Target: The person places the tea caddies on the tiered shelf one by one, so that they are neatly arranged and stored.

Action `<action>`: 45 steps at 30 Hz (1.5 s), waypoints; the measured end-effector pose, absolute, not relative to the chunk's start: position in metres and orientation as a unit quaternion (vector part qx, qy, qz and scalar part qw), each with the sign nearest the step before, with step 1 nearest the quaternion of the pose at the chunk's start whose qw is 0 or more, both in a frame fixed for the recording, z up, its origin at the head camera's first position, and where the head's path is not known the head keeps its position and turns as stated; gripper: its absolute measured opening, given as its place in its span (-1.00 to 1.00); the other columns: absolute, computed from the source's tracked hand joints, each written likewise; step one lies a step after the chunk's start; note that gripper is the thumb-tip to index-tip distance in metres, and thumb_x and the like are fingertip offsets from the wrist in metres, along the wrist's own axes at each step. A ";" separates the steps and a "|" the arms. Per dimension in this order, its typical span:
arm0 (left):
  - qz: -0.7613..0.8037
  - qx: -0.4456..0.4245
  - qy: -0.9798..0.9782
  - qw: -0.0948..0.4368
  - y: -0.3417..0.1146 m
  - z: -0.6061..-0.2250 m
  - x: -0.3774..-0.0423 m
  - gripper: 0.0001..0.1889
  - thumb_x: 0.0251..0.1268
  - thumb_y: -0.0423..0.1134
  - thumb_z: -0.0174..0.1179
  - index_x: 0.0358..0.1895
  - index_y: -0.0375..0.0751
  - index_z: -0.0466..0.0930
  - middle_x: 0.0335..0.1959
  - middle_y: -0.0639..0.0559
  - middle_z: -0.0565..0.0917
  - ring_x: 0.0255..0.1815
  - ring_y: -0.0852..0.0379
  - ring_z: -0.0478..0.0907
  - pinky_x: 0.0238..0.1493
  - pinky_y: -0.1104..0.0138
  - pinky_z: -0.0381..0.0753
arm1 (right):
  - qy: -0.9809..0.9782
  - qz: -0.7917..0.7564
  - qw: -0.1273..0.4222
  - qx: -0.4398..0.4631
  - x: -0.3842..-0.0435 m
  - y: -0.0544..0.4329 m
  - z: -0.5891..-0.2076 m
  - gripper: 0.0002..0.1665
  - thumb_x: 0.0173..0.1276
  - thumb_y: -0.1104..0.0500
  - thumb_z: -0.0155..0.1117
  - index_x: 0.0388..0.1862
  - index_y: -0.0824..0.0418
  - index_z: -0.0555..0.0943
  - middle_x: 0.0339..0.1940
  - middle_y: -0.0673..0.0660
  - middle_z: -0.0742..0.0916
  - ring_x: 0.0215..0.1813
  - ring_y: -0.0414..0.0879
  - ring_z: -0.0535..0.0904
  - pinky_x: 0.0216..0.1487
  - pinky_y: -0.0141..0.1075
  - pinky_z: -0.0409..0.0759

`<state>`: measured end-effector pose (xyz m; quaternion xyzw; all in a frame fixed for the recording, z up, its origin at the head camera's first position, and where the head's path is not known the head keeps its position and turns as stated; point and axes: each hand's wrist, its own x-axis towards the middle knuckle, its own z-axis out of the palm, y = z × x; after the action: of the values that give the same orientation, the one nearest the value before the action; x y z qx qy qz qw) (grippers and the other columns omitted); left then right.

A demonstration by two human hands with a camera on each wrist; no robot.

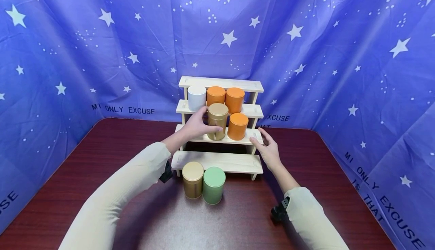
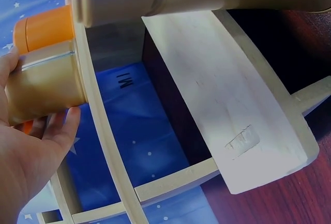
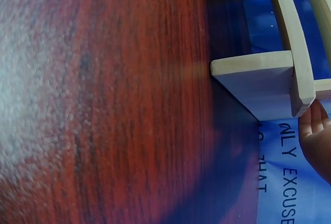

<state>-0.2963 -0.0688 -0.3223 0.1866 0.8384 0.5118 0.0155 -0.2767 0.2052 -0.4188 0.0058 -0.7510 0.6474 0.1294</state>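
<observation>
While the left hand (image 1: pixel 195 127) grips it with fingers and thumb curled round its side, the gold tin (image 1: pixel 218 121) stands upright on the second step of the wooden rack (image 1: pixel 221 162), touching or just beside an orange tin (image 1: pixel 237 126) on its right. In the left wrist view the same gold tin (image 2: pixel 44 85) sits in the hand (image 2: pixel 26 167), thumb below it. On the step above stand a white tin (image 1: pixel 197 97) and two more orange tins (image 1: pixel 225 97), side by side. The right hand (image 1: pixel 268 150) rests with fingers relaxed and spread at the right end of the second step. On the dark red table (image 1: pixel 102 159), just before the lowest step, a second gold tin (image 1: pixel 193 179) and a green tin (image 1: pixel 214 185) stand touching. Blue star-printed cloth (image 1: pixel 102 53) hangs behind.
</observation>
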 end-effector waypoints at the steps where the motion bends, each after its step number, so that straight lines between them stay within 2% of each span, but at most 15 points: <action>1: 0.514 0.186 0.837 0.014 -0.069 -0.323 -0.296 -0.16 -0.12 -0.09 0.48 0.27 -0.18 0.24 0.11 -0.13 0.51 0.14 -0.08 0.45 0.22 0.10 0.47 | -0.750 0.649 0.129 0.005 -0.276 0.205 -0.419 -0.30 0.21 0.18 0.35 0.34 0.13 0.37 -0.29 -0.17 0.63 -0.30 -0.42 0.54 -0.24 -0.62 0.55; 18: 0.526 0.188 0.830 0.009 -0.069 -0.327 -0.296 -0.19 -0.13 -0.10 0.49 0.23 -0.15 0.25 0.08 -0.11 0.53 0.10 -0.04 0.50 0.19 0.12 0.51 | -0.748 0.651 0.130 0.006 -0.275 0.205 -0.421 -0.31 0.22 0.18 0.34 0.34 0.09 0.38 -0.33 -0.24 0.62 -0.29 -0.40 0.53 -0.24 -0.60 0.55; 29: 0.528 0.185 0.829 0.008 -0.073 -0.329 -0.294 -0.13 -0.13 -0.10 0.49 0.30 -0.16 0.21 0.13 -0.13 0.50 0.12 -0.07 0.49 0.18 0.11 0.52 | -0.754 0.644 0.130 -0.001 -0.274 0.204 -0.420 -0.31 0.22 0.16 0.35 0.33 0.06 0.38 -0.30 -0.21 0.62 -0.27 -0.41 0.53 -0.23 -0.60 0.54; 45: 0.541 0.187 0.820 0.021 -0.100 -0.332 -0.285 -0.19 -0.08 -0.11 0.47 0.30 -0.08 0.25 0.14 -0.13 0.47 0.14 -0.10 0.48 0.05 0.19 0.63 | -0.755 0.643 0.126 0.003 -0.276 0.206 -0.419 -0.33 0.23 0.13 0.34 0.32 0.06 0.39 -0.29 -0.19 0.62 -0.27 -0.40 0.53 -0.22 -0.61 0.54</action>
<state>-0.2851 -0.1004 -0.3323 0.1874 0.8196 0.5410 0.0207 -0.2762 0.2062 -0.4194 0.0030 -0.7554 0.6429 0.1265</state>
